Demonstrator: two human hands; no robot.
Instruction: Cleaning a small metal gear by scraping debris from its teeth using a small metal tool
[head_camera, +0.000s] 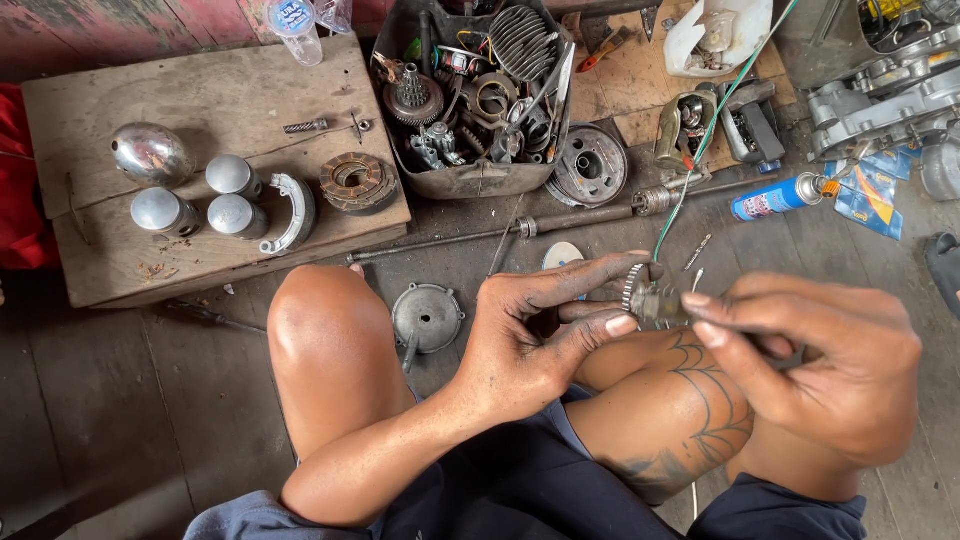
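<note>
My left hand (540, 330) grips a small toothed metal gear part (650, 298) between thumb and fingers, above my tattooed right knee. A green wire (700, 150) runs from that part up toward the top of the view. My right hand (815, 365) pinches a thin tool at the part's right end, fingertips touching it. Both hands are smeared with dark grease.
A wooden board (200, 110) at the left carries shiny metal caps, a brake shoe and a ring of clutch plates. A black tub (470, 180) holds several gears and parts. A round metal cover (427, 318), a long rod (560, 220), a blue spray can (775, 197) and engine cases (880, 100) lie on the plank floor.
</note>
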